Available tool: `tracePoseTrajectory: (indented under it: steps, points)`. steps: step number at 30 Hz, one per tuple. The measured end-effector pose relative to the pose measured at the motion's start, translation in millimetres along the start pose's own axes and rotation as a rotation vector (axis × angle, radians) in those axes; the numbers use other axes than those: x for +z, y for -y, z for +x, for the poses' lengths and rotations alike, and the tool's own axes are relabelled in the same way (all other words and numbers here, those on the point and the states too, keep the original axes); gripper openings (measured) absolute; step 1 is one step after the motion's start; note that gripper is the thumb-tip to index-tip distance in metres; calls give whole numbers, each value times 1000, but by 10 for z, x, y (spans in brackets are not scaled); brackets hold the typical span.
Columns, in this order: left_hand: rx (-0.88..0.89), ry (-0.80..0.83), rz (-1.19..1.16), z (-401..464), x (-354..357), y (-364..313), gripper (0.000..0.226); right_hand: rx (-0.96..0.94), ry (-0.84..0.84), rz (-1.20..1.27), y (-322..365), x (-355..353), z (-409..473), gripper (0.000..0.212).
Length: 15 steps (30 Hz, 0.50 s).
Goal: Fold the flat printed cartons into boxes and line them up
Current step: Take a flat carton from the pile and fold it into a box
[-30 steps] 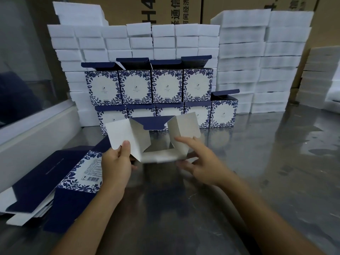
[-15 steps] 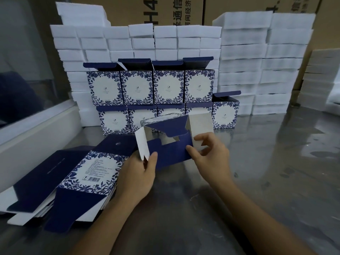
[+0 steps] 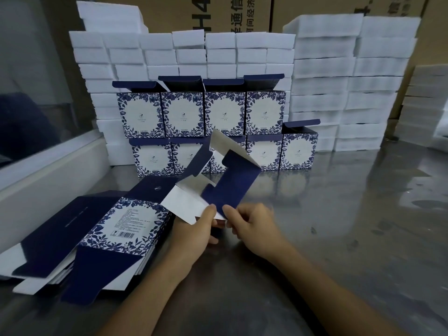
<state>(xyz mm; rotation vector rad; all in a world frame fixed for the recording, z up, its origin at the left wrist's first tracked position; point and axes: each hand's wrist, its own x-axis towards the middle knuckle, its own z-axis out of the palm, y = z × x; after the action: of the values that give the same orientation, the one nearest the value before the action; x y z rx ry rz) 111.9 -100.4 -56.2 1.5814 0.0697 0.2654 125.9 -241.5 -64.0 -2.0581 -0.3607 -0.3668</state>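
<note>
- Half-opened carton of navy-and-white printed card (image 3: pixel 225 187), held tilted above the grey metal surface (image 3: pixel 339 226), in front of the bottom row of finished boxes.
- Left hand (image 3: pixel 194 235): grip pinching the carton's white inner flap at its near edge, thumb on top.
- Right hand (image 3: pixel 252 225): grip clenched on the navy flap's lower corner, thumb against the card, just beside the left thumb.
- Both forearms bare, reaching in from the bottom edge.
- Pile of flat cartons, navy with a blue floral panel and barcode (image 3: pixel 97 236), lying on the surface left of the hands, fanned unevenly, its right edge just beside the left hand.
- Folded boxes with blue floral borders and white centres (image 3: pixel 181 115), lined up in two rows at the back: four on top, five visible below, lids open and standing up on the top row.
- Rightmost lower box (image 3: pixel 298 151) standing alone, lid raised.
- Stacks of white foam blocks (image 3: pixel 322 69) behind and right of the boxes.
- Brown cardboard cases with black lettering (image 3: pixel 218 13) at the very back.
</note>
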Motion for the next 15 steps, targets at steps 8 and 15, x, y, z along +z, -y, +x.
tracePoseTrajectory:
  steps: [8,15]
  points:
    - [-75,23,37,6,-8,-29,18,42,-84,106,-41,-44,40,51]
    - [-97,49,76,14,-37,-28,22,92,-238,166,-108,-197,134,51]
